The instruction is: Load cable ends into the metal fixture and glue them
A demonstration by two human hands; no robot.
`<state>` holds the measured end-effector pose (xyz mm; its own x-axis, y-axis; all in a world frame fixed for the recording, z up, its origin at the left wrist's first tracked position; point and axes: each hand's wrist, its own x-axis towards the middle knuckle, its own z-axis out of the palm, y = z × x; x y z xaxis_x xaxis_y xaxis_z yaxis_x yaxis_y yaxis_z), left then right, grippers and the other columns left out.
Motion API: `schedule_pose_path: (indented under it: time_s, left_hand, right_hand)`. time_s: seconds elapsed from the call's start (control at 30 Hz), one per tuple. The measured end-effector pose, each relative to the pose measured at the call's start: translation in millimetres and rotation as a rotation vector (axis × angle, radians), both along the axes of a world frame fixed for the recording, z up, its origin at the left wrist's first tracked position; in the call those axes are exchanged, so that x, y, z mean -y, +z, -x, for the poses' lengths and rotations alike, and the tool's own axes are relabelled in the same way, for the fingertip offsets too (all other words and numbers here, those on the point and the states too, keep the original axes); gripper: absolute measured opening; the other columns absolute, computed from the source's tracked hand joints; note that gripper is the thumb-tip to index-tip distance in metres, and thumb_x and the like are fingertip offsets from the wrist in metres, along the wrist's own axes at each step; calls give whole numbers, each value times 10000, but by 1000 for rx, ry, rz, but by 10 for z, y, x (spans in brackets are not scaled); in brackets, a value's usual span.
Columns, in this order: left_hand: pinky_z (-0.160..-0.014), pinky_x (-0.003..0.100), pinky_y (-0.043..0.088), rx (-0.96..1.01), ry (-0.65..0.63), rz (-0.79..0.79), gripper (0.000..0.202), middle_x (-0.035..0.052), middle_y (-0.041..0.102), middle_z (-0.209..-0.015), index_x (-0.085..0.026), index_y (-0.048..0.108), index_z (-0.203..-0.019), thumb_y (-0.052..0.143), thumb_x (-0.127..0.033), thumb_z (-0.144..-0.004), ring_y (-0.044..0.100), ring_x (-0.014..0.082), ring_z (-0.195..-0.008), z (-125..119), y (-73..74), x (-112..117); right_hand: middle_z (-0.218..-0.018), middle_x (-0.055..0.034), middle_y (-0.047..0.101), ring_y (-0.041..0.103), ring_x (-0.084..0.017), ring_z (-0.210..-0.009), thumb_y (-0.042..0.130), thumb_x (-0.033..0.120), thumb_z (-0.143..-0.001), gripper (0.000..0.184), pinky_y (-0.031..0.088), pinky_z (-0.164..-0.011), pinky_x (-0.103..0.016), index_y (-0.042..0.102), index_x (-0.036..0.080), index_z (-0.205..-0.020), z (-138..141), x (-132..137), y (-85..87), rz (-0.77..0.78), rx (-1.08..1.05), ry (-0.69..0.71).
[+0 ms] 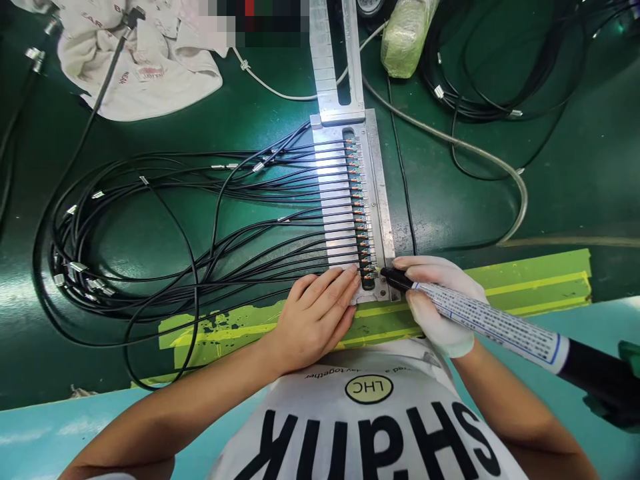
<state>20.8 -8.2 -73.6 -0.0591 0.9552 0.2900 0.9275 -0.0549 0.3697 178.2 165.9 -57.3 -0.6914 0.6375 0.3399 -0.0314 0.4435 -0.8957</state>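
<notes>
A long metal fixture (379,193) lies on the green mat and holds a row of several small cable ends (356,200). Thin black cables (165,233) fan out from it to the left. My bare left hand (313,317) lies flat on the cables at the near end of the fixture, fingers stretched out and together. My right hand (443,303), in a white glove, is closed around a marker pen (493,323). The pen's black tip touches the nearest cable end in the row.
A crumpled white cloth (145,60) lies at the back left. A wrapped greenish bundle (407,33) and more coiled black cables (500,73) sit at the back right. A grey hose (500,163) curves right of the fixture. Yellow-green tape (530,280) marks the mat's near edge.
</notes>
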Motion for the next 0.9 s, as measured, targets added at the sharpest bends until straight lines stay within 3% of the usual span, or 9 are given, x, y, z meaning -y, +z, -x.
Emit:
schedule_pose_path:
  time_s: [0.37,0.9]
  left_hand:
    - [-960,407,454,55,-8,7,525,122,551,-1426,-89,538,-1370,680,-158,-870,518,264,-1309,6,9,5]
    - [-946,399,447,11,6,-1,514,112,568,-1410,-96,548,-1356,686,-167,-866,544,252,-1273,-12,3,-4]
  right_hand:
    - [-1049,-110,716,711,-250,-903,697,116,-748,251,611,-772,-383,688,156,-996,-133,-8,37,-60,-44,77]
    - [-1024,-99,718,711,-246,-906,707,131,-757,217,619,-792,-405,679,162,-970,-64,21,51,-44,42,33]
